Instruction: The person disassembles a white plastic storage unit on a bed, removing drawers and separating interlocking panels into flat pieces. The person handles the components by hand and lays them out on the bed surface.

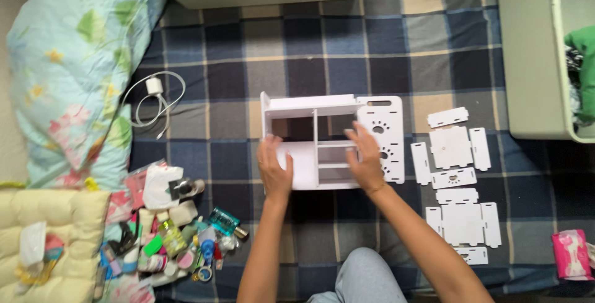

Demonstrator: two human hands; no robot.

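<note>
Both hands lie flat, fingers spread, gripping nothing: left hand [274,165] and right hand [365,159] should steady the white organizer [322,138] evenly.

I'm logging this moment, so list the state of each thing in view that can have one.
Left hand: open, flat on the white organizer.
Right hand: open, fingers spread on it.
White organizer: partly assembled, lying on the blanket.
Loose panels: unassembled, laid flat in groups.
Charger: unplugged, cable coiled loosely.
Toiletries: heaped in a pile.
Pink pack: lying flat.
</note>
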